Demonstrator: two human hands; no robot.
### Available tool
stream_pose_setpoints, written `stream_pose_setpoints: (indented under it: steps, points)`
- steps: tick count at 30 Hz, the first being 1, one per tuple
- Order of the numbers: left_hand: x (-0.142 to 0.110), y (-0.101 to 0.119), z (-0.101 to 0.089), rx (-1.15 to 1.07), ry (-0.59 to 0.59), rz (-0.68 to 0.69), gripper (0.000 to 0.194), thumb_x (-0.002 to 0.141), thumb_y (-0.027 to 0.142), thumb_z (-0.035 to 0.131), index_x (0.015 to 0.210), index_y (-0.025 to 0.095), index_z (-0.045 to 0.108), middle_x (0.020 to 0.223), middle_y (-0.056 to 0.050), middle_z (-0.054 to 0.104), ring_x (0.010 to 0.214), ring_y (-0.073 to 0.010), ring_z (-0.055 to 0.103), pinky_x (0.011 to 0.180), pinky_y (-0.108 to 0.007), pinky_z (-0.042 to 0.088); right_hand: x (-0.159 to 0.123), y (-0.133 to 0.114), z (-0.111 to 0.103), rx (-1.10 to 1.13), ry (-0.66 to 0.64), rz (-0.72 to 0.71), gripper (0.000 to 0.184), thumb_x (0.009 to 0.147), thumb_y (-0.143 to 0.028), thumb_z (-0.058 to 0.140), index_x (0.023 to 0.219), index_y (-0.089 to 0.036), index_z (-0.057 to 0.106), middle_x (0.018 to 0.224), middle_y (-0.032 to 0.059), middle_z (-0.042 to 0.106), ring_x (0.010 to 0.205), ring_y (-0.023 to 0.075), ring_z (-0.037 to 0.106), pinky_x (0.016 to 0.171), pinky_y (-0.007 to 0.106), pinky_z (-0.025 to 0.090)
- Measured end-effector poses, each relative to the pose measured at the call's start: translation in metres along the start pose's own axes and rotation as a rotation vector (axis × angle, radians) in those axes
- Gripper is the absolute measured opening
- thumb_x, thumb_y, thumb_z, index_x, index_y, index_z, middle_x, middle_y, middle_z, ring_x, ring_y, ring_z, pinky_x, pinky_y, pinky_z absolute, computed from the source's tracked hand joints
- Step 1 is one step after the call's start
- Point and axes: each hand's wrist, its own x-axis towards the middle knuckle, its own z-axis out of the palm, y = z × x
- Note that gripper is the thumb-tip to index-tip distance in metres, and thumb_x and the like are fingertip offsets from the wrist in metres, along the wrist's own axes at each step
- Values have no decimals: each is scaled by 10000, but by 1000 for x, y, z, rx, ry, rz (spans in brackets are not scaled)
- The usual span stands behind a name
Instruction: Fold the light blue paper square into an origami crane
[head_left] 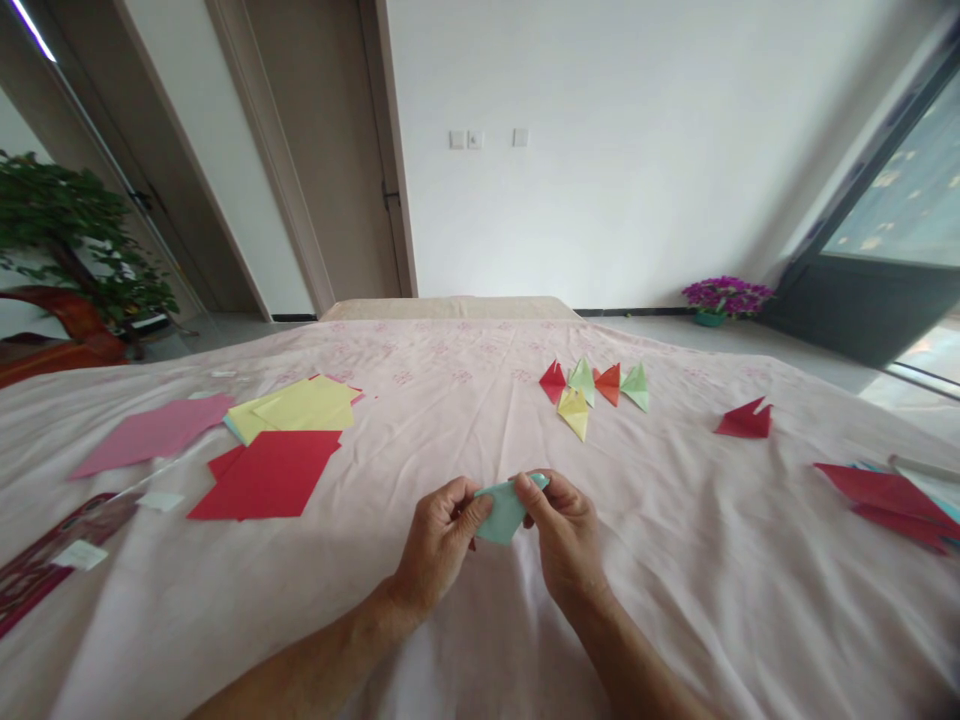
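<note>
A small piece of folded light-green paper (501, 516) is held up over the cloth, between my two hands. My left hand (441, 530) pinches its left side with thumb and fingers. At its upper right corner, my right hand (566, 530) grips it the same way, thumb on top. A bit of red shows beneath my left fingers; I cannot make out what it is. Beyond my hands stand several small folded paper figures, among them a yellow one (574, 413), a red one (553, 381) and an orange one (608, 383).
Red sheets (274, 475), yellow sheets (315, 405) and a pink sheet (154, 435) lie on the left of the cloth-covered table (420, 420). To the right are a dark-red folded piece (746, 420) and more red folded paper (889, 497). A clear-and-red package (64, 555) lies at far left.
</note>
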Motion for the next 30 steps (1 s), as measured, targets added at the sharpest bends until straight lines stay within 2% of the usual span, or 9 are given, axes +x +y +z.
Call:
stream_pose_setpoints:
  steps: [5,8,12,16,21,24,27,30]
  points:
    - [0,-2,6,-146,-6,-79,349,856,500,551,763,164,569,669,0,555,614,-123,529,514,-200,439,-3,-1,3,-74,63,15,341,806,-442,656,609,-171,589,525,-30,495,508,105,441,482,227,359]
    - [2,-5,8,-242,-47,-124,356,834,510,581,752,167,535,648,9,562,559,-111,525,483,-201,432,-4,-3,5,-81,94,24,368,790,-459,668,579,-171,580,504,-30,487,496,106,447,474,227,366]
    - [6,-9,8,-289,-31,-159,386,808,521,617,702,173,487,524,54,493,426,-67,429,405,-172,331,-2,-5,7,-20,93,68,435,818,-508,618,556,-163,589,466,-18,501,457,101,449,451,224,364]
    - [8,-11,8,-475,-45,-316,416,784,556,627,705,177,477,469,89,401,381,-43,313,373,-165,220,3,-1,6,113,102,126,457,828,-545,589,595,-152,620,478,6,553,441,109,488,420,220,381]
    - [8,-10,9,-597,1,-350,488,720,597,666,626,182,427,468,90,371,397,-46,316,386,-177,224,2,3,6,214,34,112,411,848,-546,566,890,-154,683,656,20,618,541,128,559,429,222,438]
    - [7,-11,10,-601,29,-366,456,725,582,671,661,162,504,480,74,428,417,-49,370,410,-174,264,-4,2,10,166,-33,96,383,865,-507,565,1028,-171,650,689,3,598,568,123,562,440,213,450]
    - [6,-13,12,-619,78,-393,410,732,545,686,761,145,601,565,44,538,464,-53,457,444,-174,328,-7,0,15,150,-92,91,411,810,-451,657,1127,-196,597,688,-21,577,568,120,558,445,210,449]
    - [6,-16,12,-705,102,-441,369,735,503,706,796,146,633,608,38,577,495,-58,506,455,-172,369,-8,-1,18,168,-113,71,475,744,-360,731,1158,-204,558,677,-47,562,551,113,549,449,210,445]
